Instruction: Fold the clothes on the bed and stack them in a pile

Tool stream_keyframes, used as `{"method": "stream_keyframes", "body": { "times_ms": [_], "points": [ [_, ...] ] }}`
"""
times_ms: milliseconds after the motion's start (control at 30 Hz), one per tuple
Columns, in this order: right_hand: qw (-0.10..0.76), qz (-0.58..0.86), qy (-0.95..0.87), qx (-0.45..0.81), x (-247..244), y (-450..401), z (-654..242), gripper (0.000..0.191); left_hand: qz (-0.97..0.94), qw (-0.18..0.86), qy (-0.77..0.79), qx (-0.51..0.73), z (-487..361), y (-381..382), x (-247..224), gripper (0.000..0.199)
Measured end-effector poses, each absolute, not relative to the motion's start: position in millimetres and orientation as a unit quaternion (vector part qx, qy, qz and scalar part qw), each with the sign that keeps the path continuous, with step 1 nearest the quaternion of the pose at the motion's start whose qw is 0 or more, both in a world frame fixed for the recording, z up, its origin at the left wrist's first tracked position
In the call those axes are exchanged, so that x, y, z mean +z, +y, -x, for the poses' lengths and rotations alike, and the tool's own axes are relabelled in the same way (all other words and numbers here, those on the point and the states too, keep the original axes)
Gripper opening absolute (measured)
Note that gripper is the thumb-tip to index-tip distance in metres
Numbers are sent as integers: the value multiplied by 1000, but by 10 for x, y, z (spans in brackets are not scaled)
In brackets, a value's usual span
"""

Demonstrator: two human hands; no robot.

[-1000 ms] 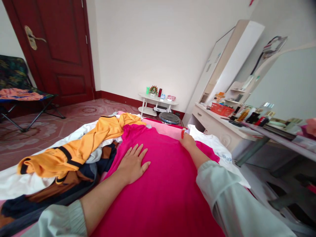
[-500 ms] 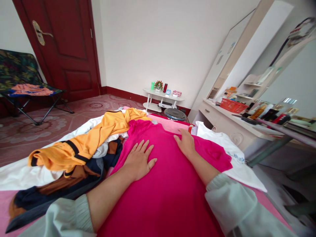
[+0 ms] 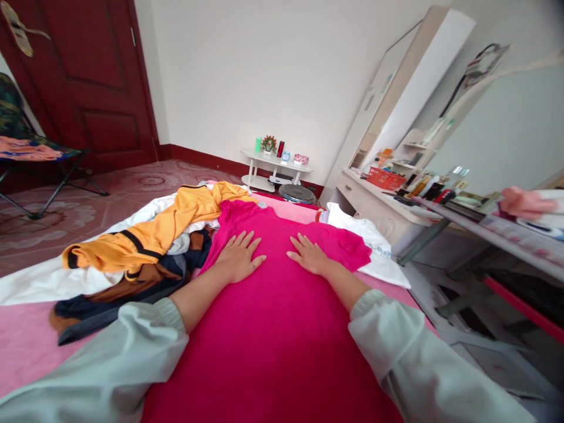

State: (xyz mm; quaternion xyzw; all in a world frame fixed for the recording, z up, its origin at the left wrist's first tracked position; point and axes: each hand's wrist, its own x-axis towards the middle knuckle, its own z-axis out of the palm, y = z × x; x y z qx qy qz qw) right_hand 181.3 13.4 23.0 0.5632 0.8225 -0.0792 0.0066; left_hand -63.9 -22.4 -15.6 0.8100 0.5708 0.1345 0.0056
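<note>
A bright pink T-shirt (image 3: 273,317) lies spread out in front of me, its neck end pointing away. My left hand (image 3: 238,257) rests flat on its upper left part, fingers apart. On the upper right part lies my right hand (image 3: 308,254), also flat with fingers spread. Neither hand grips the cloth. Left of the shirt is a heap of clothes: a yellow garment with black stripes (image 3: 176,226) on top, and a navy and brown garment (image 3: 127,299) under it. A white T-shirt (image 3: 388,267) lies partly beneath the pink right sleeve.
The pink bed cover (image 3: 26,346) shows at the left. To the right stand a dressing table (image 3: 374,205) with a red basket (image 3: 385,178) and bottles, and a grey-framed table (image 3: 467,214). A low white stand (image 3: 277,160) is by the far wall; a folding chair (image 3: 39,154) stands left.
My right hand has come down from a raised, tilted pose to lie flat on the pink T-shirt. My left hand stays flat on it. The view has turned slightly right.
</note>
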Motion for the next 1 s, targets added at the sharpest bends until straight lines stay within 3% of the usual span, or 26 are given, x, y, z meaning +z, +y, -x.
{"method": "stream_keyframes", "body": {
  "times_ms": [100, 233, 467, 600, 733, 867, 1000],
  "points": [
    [-38, -515, 855, -56, 375, -300, -2075, 46, -809, 6, 577, 116, 629, -207, -151, 71],
    [-113, -615, 779, 32, 442, -886, -2425, 29, -809, 35, 581, 81, 631, -232, -100, 72],
    [-108, -715, 690, -18, 260, -1429, -2730, 49, -829, 82, 552, 33, 804, -495, -70, 81],
    [-143, -656, 740, -40, 238, -1515, -2727, 43, -842, 85, 532, 26, 1003, -757, -36, 83],
    [-120, -678, 725, -10, 299, -1548, -2798, 33, -852, 127, 506, 41, 1276, -1070, 104, 81],
    [-126, -648, 750, 46, 375, -1535, -2683, 29, -840, 209, 483, 131, 1556, -1290, 267, 59],
    [-150, -546, 824, 15, 381, -1554, -2251, 27, -750, 204, 596, 203, 1784, -1476, 349, 39]
  ]
}}
